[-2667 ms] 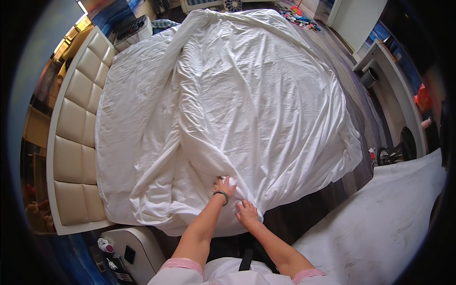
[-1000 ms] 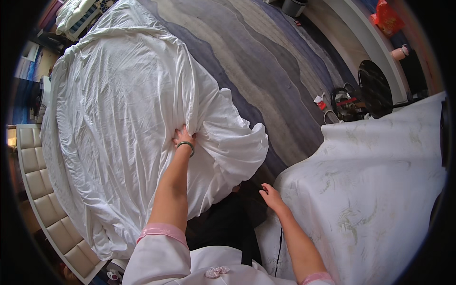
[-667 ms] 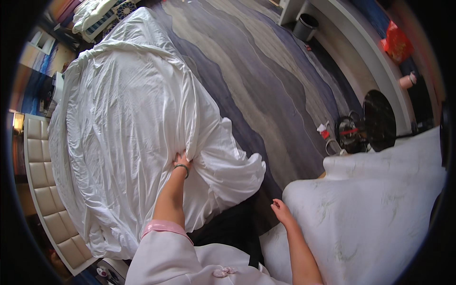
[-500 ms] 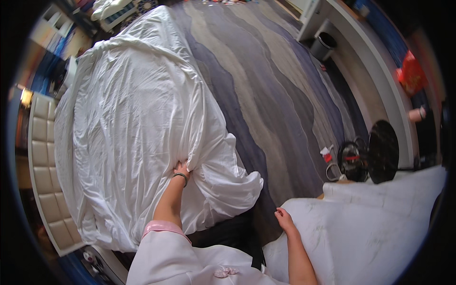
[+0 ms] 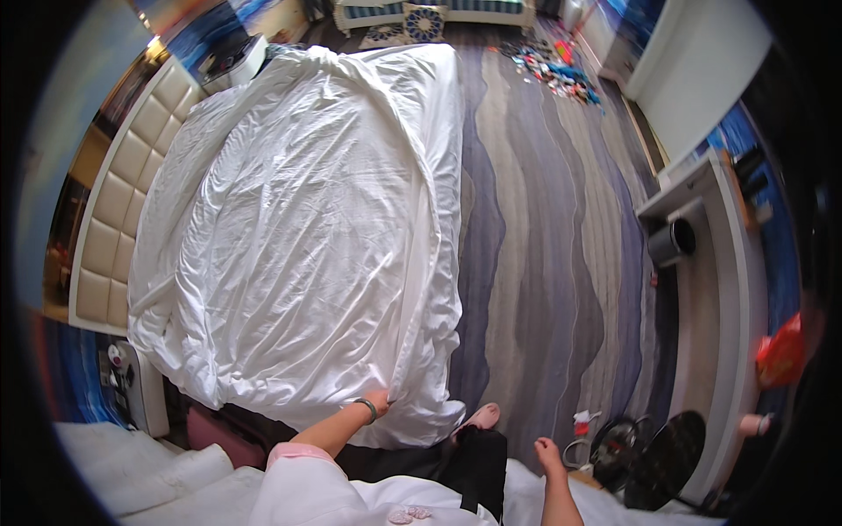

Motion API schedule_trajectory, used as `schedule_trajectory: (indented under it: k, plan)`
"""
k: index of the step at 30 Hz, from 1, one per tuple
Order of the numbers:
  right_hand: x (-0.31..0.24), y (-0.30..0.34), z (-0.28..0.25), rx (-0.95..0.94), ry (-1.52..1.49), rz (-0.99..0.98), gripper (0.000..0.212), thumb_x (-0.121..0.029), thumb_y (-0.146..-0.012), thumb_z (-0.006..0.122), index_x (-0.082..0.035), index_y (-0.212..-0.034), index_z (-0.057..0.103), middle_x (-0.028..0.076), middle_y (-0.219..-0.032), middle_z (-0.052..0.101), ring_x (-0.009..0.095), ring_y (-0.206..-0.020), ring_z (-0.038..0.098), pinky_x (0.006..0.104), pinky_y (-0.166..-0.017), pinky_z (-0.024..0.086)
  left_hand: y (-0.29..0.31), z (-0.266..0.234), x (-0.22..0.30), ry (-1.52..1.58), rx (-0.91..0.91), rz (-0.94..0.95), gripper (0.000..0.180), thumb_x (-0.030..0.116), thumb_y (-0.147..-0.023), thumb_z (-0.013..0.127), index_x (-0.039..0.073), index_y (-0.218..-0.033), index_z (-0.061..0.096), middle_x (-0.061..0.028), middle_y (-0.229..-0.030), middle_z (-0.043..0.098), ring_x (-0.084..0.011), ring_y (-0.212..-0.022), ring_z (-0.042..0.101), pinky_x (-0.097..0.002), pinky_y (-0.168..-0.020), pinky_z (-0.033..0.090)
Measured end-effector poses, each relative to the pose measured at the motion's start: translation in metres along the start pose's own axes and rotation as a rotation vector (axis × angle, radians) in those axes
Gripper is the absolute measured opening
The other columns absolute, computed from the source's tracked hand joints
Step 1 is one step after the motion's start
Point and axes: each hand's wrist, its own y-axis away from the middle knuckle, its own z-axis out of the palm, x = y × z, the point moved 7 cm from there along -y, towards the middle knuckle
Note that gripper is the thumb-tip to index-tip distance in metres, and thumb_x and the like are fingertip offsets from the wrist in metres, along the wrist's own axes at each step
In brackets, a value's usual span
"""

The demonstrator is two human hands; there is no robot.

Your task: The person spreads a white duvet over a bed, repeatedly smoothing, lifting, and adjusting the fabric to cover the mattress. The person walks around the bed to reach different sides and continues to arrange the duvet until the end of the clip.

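Observation:
A wrinkled white bed sheet (image 5: 298, 237) covers the large bed and hangs over its near and right sides. A long fold runs down its right part. My left hand (image 5: 379, 402), with a green bangle on the wrist, is at the sheet's near right corner; its fingers are closed on the cloth and partly hidden. My right hand (image 5: 548, 454) hangs in the air over the carpet, right of my leg, with its fingers curled in and nothing seen in them.
A padded headboard (image 5: 132, 210) stands left, a nightstand (image 5: 145, 399) near it. White bedding (image 5: 149, 473) lies low on the left. Scattered small items (image 5: 557, 74) lie on the far carpet. At right are a long desk (image 5: 745, 307), a bin (image 5: 672, 243) and a round black stool (image 5: 671, 456).
My view has swung, so more of the far room shows. My left hand has gone from the sheet's upper surface to its near right corner. My right hand still hangs without anything seen in it.

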Motion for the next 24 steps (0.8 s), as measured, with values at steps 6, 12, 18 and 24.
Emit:
schedule_trajectory:
  k: [6, 12, 18, 24]
  plan:
    - [-0.049, -0.071, -0.021, -0.227, 0.181, -0.011, 0.038, -0.027, -0.085, 0.066, -0.002, -0.114, 0.064, 0.010, -0.097, 0.068, 0.018, -0.089, 0.063, 0.0309, -0.078, 0.050, -0.028, 0.002, 0.036, 0.216, 0.394, -0.283, 0.087, 0.043, -0.079, 0.069, -0.001, -0.140, 0.025, -0.0224, -0.151, 0.022, -0.0371, -0.133, 0.035, -0.0473, -0.106, 0.033]
    - [-0.143, -0.162, -0.075, -0.401, 0.440, -0.084, 0.040, -0.026, -0.085, 0.066, -0.002, -0.116, 0.062, 0.009, -0.095, 0.068, 0.017, -0.087, 0.063, 0.0303, -0.077, 0.051, -0.042, -0.013, 0.071, 0.403, 0.434, -0.623, 0.103, 0.044, -0.073, 0.073, 0.004, -0.148, 0.014, -0.0174, -0.155, 0.015, -0.0347, -0.141, 0.022, -0.0478, -0.113, 0.023]
    - [-0.242, -0.277, -0.185, -0.230, 0.103, -0.120, 0.032, -0.022, -0.088, 0.062, -0.005, -0.115, 0.060, 0.003, -0.078, 0.060, 0.011, -0.063, 0.054, 0.0265, -0.051, 0.042, -0.074, -0.062, 0.108, 0.482, 0.425, -0.721, 0.099, 0.045, -0.072, 0.074, 0.010, -0.147, 0.019, -0.0137, -0.153, 0.021, -0.0354, -0.140, 0.024, -0.0490, -0.112, 0.026]
    - [-0.327, -0.340, -0.225, -0.257, 0.067, -0.095, 0.025, -0.022, -0.089, 0.061, -0.009, -0.111, 0.060, 0.001, -0.075, 0.057, 0.012, -0.062, 0.053, 0.0258, -0.048, 0.039, -0.126, -0.102, 0.133, 0.660, 0.396, -0.701, 0.090, 0.049, -0.074, 0.068, 0.005, -0.144, 0.031, -0.0253, -0.145, 0.035, -0.0355, -0.133, 0.039, -0.0380, -0.108, 0.037]
